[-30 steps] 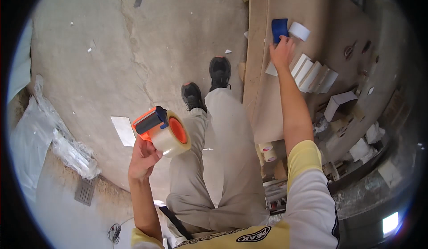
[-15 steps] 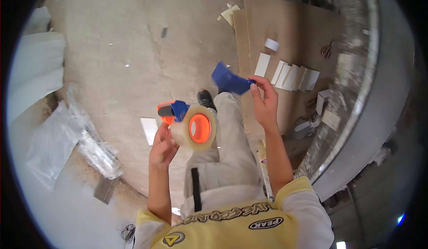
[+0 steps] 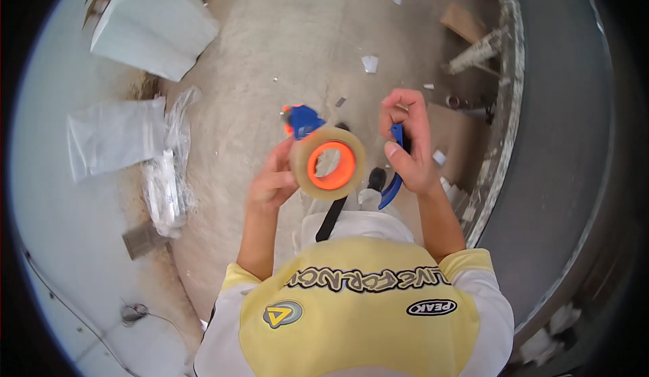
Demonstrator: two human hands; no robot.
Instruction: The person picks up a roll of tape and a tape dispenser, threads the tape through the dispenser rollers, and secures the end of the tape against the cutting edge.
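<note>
My left hand (image 3: 270, 180) is closed on a tape dispenser (image 3: 306, 121) with blue and orange parts. A wide roll of clear tape (image 3: 357, 174) with an orange hub (image 3: 346, 167) sits on it, covering some of the fingers. My right hand (image 3: 417, 153) pinches a curved blue plastic piece (image 3: 391, 192) by its upper end, between thumb and curled fingers. The piece hangs almost edge-on, apart from the dispenser and to its right.
A grey surface with a worn edge (image 3: 512, 100) runs along my right. Large white blocks (image 3: 152, 22), plastic film (image 3: 118, 137) and a wrapped bundle (image 3: 164, 198) lie to the left. Paper scraps (image 3: 370, 64) dot the concrete floor.
My view has turned toward the right-hand surface, so the cardboard is mostly hidden. The blue piece has swung from broadside to edge-on, hanging downward. Both hands keep their holds.
</note>
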